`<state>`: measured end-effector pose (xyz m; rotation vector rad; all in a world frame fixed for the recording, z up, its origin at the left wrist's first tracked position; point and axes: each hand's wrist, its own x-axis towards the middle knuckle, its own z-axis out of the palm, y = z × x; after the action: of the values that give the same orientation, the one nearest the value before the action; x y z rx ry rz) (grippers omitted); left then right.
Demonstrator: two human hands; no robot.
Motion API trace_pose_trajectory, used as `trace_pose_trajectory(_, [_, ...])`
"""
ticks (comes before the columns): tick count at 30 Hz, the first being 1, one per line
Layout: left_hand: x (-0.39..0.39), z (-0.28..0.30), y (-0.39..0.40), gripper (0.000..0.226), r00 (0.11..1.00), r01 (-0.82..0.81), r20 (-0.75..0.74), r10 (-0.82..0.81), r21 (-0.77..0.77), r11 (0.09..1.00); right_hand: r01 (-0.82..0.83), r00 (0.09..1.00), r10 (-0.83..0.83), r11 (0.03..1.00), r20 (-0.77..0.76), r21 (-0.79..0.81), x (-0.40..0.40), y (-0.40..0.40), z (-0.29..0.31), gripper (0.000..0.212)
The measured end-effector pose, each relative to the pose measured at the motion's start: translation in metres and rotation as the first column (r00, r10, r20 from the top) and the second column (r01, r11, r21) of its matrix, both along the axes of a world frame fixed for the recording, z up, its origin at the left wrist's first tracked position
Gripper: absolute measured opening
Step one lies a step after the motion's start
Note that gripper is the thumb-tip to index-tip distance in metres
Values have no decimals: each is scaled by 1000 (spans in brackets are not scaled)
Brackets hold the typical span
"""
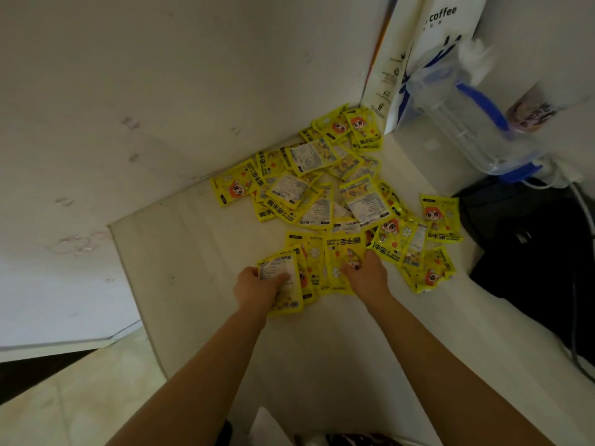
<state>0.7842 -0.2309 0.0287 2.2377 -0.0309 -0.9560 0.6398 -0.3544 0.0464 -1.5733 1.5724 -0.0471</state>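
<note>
A pale wall (161, 91) fills the upper left of the frame, scuffed with a few grey marks. Below it a white surface (199, 252) runs from the centre down to the lower right.

The heap of yellow packets (322, 188) is scattered over that surface from the upper centre, where it lies against the foot of the wall, down to the middle right. Some packets lie face up with an orange-haired cartoon figure, others show their pale printed backs, and many overlap.

In the upper right a white paper bag (441, 24) printed "coffee" stands in the corner. Just in front of it is a clear plastic container (467, 123) with a blue handle, and a dark bag (531, 252) sits at the right edge below that.

Both bare forearms reach up from the bottom of the frame. The left hand (254, 288) holds a small stack of packets (283, 284) just below centre, fingers curled round its left edge and thumb laid across the top one (back side up). The right hand (367, 272) is close beside it, its fingers bent down onto a face-up packet (341, 252) at the near edge of the heap and gripping it; the thumb is hidden.
</note>
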Motion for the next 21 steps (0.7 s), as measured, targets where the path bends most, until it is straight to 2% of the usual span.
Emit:
trace_pose_trajectory(4, [-12,-7,-5,34,977,142,155,-149,55,988,12,985,-12,1000,-174,-4,7,3,-9,54])
trace_pose_trajectory(7, [-21,-5,-9,44,950,190,224,-218,142,971,51,986,-50,999,-160,1,11,6,-9,49])
trace_pose_trajectory(10, [-27,-5,-14,41,967,152,187,-175,130,980,56,992,-55,998,-115,1,15,6,-6,48])
trace_pose_trajectory(14, [-30,-8,-23,40,983,122,130,-131,80,989,74,991,-74,997,-110,-1,20,7,-6,61])
trace_pose_trajectory(21, [-27,-11,-20,29,985,109,134,-112,27,994,99,990,-98,995,-105,3,18,13,3,48])
